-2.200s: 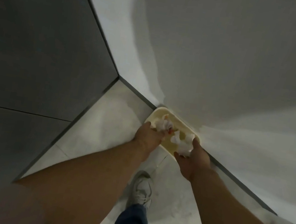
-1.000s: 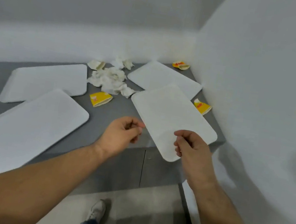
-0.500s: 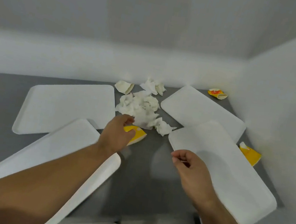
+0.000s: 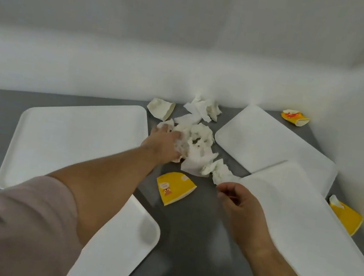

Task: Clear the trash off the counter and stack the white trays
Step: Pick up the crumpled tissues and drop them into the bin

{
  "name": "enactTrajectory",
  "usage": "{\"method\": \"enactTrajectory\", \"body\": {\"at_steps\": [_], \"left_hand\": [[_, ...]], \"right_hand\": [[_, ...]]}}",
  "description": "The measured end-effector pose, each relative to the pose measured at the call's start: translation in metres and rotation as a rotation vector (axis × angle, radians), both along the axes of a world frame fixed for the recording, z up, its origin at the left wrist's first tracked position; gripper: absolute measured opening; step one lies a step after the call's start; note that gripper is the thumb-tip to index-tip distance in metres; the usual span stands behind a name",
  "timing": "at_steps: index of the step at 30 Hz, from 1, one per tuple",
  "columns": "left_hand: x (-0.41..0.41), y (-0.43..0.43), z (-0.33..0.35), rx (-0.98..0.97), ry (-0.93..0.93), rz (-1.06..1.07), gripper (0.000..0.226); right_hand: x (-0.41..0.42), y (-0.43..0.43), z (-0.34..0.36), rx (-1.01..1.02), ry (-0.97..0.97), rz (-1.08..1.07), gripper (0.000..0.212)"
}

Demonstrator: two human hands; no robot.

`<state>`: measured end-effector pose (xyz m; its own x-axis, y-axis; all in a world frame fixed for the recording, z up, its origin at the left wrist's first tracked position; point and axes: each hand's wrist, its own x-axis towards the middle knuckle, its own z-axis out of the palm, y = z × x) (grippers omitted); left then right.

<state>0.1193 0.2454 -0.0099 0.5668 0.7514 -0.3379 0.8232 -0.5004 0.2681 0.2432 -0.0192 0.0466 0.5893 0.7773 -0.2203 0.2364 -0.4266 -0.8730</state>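
Several white trays lie flat on the grey counter (image 4: 188,229): one at the back left (image 4: 75,142), one near left (image 4: 115,249) under my forearm, one at the back right (image 4: 270,144), one near right (image 4: 304,231) overlapping it. A pile of crumpled white napkins (image 4: 199,145) sits between them. My left hand (image 4: 163,145) is pressed into the pile's left side, fingers closing on napkins. My right hand (image 4: 237,202) hovers with thumb and forefinger pinched, just short of a loose napkin piece (image 4: 218,171), holding nothing I can see.
A flattened yellow wrapper (image 4: 174,188) lies between my hands. Another yellow wrapper (image 4: 345,217) rests by the right wall, a third (image 4: 295,117) in the back right corner. A crushed beige paper cup (image 4: 161,108) and more napkins (image 4: 204,109) sit against the back wall.
I turned from a bin on the floor to the counter. My left hand has moved from the yellow wrapper forward into the napkin pile. My right hand advanced slightly toward the loose napkin.
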Motion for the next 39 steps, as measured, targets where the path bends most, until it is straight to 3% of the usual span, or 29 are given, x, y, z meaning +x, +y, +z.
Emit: {"method": "enactTrajectory", "body": {"at_steps": [3, 6, 13, 18, 22, 25, 34, 35, 39], "left_hand": [[-0.003, 0.0, -0.005, 0.064, 0.031, -0.107, 0.048], [-0.01, -0.006, -0.01, 0.107, -0.17, 0.08, 0.028], [-0.023, -0.015, 0.003, 0.169, -0.506, 0.298, 0.033], [-0.029, -0.015, 0.018, 0.077, -0.756, 0.441, 0.05], [-0.039, -0.007, 0.024, 0.056, -0.79, 0.442, 0.066], [-0.045, -0.005, 0.026, 0.017, -0.797, 0.457, 0.064], [-0.054, -0.018, 0.025, -0.055, -0.878, 0.4, 0.007], [-0.055, -0.018, 0.025, -0.039, -0.861, 0.394, 0.009], [-0.057, -0.015, 0.025, 0.001, -0.838, 0.421, 0.017]], "right_hand": [[0.006, 0.011, -0.003, 0.006, -0.049, -0.001, 0.017], [0.01, 0.024, -0.004, -0.006, -0.136, 0.05, 0.019], [0.019, 0.055, -0.013, 0.015, -0.405, 0.215, 0.027], [0.012, 0.078, -0.035, -0.26, -0.552, 0.304, 0.056], [0.006, 0.095, -0.057, -0.417, -0.65, 0.452, 0.067], [0.008, 0.108, -0.07, -0.454, -0.632, 0.442, 0.066], [0.029, 0.128, -0.08, -0.172, -0.824, 0.332, 0.015], [0.031, 0.129, -0.078, -0.168, -0.822, 0.323, 0.01], [0.036, 0.135, -0.073, -0.213, -0.785, 0.343, 0.038]]}}
